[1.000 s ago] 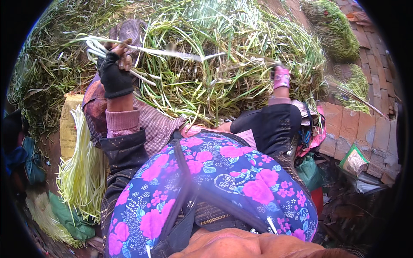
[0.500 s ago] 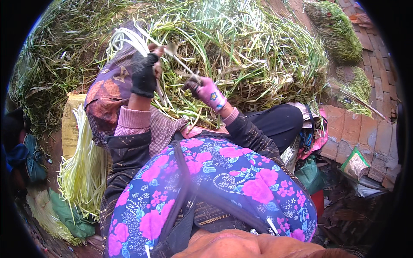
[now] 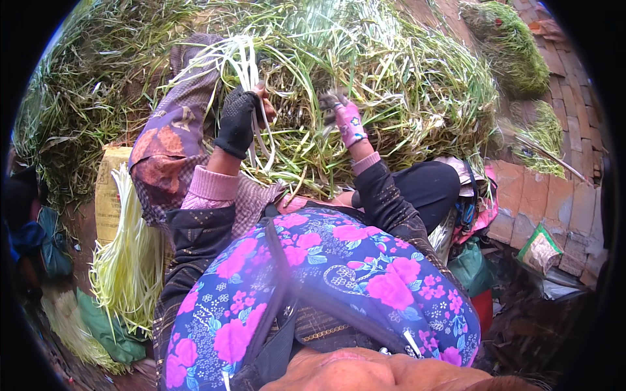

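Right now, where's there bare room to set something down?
On your right, the brick paving between the small leaf pile and the green-edged packet. It's crowded ahead with the big leaf heap, and at left with the pale stalk bundle.

Stalks (image 3: 246, 68) over leaf heap (image 3: 404, 124), bundle (image 3: 124, 277) left

The camera sits on the left side of the person's head and looks down at the front of the body. The flowery cloth (image 3: 372, 260) is very near, so it looks huge in the low middle. The left hand (image 3: 240, 120) and right hand (image 3: 345, 120) are a bit farther off, higher up. Past them, the big grassy pile (image 3: 391, 124) fills the top. The view is wide and round, with black corners, and the brick floor (image 3: 576, 124) bends at the right edge.
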Available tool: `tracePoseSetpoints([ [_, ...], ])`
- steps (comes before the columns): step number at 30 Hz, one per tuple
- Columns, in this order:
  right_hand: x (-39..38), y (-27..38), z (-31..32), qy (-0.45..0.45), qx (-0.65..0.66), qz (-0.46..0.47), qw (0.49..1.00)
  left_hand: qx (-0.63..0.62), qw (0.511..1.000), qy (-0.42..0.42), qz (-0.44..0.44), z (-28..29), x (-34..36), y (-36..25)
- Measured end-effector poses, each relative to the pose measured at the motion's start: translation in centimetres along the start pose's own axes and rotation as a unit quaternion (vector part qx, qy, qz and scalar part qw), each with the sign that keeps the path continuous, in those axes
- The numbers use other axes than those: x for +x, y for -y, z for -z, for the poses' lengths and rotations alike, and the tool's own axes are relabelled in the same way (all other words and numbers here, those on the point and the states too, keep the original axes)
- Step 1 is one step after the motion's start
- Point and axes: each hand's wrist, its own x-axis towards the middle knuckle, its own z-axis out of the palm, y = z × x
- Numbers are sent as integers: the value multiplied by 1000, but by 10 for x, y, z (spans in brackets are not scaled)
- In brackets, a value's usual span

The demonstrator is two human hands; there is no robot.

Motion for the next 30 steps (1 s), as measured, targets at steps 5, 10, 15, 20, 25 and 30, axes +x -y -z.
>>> tracePoseSetpoints([
  [5,-27,4,-60,384,154,80,907,46,997,49,35,-4,-6,-3],
  [10,-45,-16,-57,322,-48,33,945,207,978,9,15,11,-4,-16],
  [15,15,-49,-15,17,-310,27,950,138,946,-134,-260,28,1,-36],
  [20,48,-92,-14,72,-430,-17,900,-271,950,45,-145,44,2,-35],
  [25,19,-56,-17,39,-336,100,936,-250,961,37,-110,37,7,-17],
  [30,-52,2,-31,130,-186,174,958,0,1000,-17,4,2,5,8],
])
